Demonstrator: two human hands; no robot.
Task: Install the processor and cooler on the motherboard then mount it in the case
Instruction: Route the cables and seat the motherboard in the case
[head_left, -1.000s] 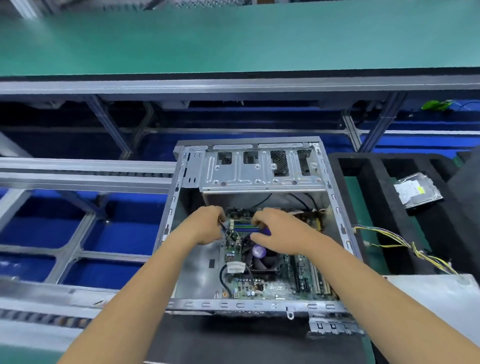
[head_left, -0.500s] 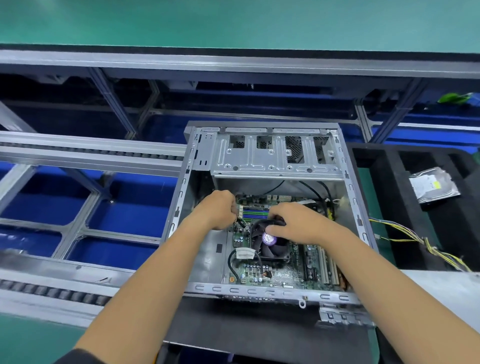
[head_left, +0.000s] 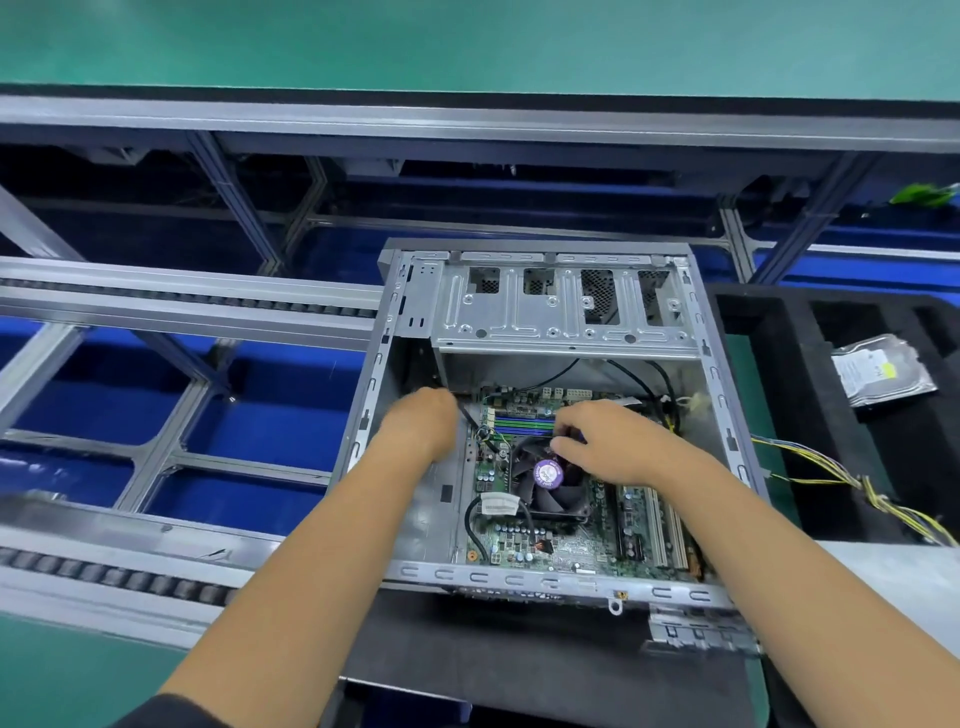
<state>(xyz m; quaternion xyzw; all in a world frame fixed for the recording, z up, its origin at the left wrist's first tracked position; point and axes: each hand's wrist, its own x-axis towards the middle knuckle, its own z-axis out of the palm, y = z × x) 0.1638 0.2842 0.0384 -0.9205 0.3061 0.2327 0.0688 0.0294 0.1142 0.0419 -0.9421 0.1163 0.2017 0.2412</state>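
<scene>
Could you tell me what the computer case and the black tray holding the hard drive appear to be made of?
Computer case: apparently bare sheet metal, likely steel, with a dull silver-grey finish; it shows stamped ribs, punched slots and folded edges. Black tray: looks like dense foam, matte and light-absorbing, with thick walls and cut-out compartments; a rigid plastic cannot be ruled out. The hard drive lies in one compartment.

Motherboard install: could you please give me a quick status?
Both hands inside case. Left hand blurred, grip unclear. Right hand fingers curled at cooler far edge. Motherboard seated; loose cables nearby.
</scene>
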